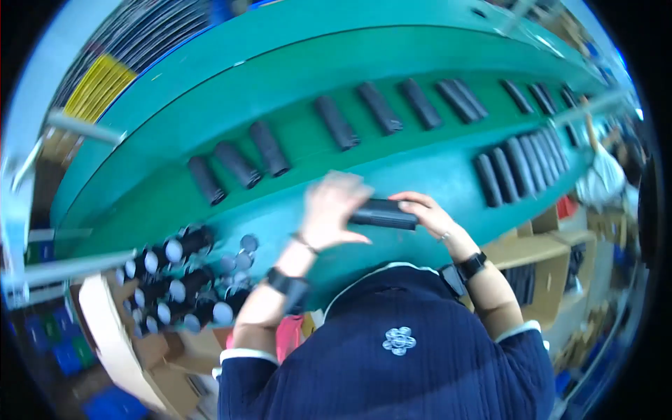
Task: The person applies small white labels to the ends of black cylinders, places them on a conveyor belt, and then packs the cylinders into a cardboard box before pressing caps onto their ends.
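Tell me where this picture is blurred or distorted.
Head view: the left grip is heavily blurred, its fingers smeared; the right grip, on the black tube, is clearer. Head view: fisheye distortion bows the long edges of the green worktop, and the picture's corners go black.

This looks like a factory workshop. Dark tubes (337, 123) lie in rows along a long green bench (434, 161), with open cardboard boxes (112, 336) beside it.

Yellow stack (101, 85) (upper left), blue bins (116, 404) below.
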The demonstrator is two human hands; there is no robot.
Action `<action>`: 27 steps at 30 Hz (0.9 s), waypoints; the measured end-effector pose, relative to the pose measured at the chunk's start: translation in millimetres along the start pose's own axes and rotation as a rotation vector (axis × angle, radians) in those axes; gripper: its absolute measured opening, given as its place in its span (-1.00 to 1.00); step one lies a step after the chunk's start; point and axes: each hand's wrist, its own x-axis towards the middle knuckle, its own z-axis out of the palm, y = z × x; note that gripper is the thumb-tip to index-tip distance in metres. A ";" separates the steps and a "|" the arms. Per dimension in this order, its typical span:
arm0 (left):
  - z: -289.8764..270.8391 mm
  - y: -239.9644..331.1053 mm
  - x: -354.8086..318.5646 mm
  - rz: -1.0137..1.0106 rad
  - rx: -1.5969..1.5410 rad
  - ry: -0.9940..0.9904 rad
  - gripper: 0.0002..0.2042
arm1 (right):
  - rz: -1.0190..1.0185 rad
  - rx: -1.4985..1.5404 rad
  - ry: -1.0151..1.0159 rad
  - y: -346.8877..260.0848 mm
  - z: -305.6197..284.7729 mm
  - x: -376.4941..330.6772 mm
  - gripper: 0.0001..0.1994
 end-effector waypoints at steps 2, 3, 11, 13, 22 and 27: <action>45.9 26.2 -17.6 -0.266 -0.112 -0.117 -0.25 | -0.172 -0.154 0.064 -13.7 15.6 -3.1 -0.69; 48.8 31.5 -16.1 -0.303 -0.162 -0.102 -0.31 | -0.296 -0.253 0.072 -19.3 19.9 -9.9 -0.67; 9.5 49.5 -23.2 -0.212 -0.934 -0.037 -0.30 | -0.458 0.007 0.064 -17.6 19.5 5.0 -0.56; -15.3 39.6 -16.5 -0.244 -0.863 0.049 -0.26 | -0.453 -0.488 0.099 6.8 4.6 22.7 -0.60; -102.5 -185.4 -97.4 -1.205 -0.994 0.976 -0.42 | -0.255 -0.802 0.176 116.6 -70.0 -5.1 -0.81; -106.9 -288.6 -180.0 -1.867 0.259 0.609 -0.24 | 0.118 -0.646 0.192 140.5 -77.1 -36.7 -0.78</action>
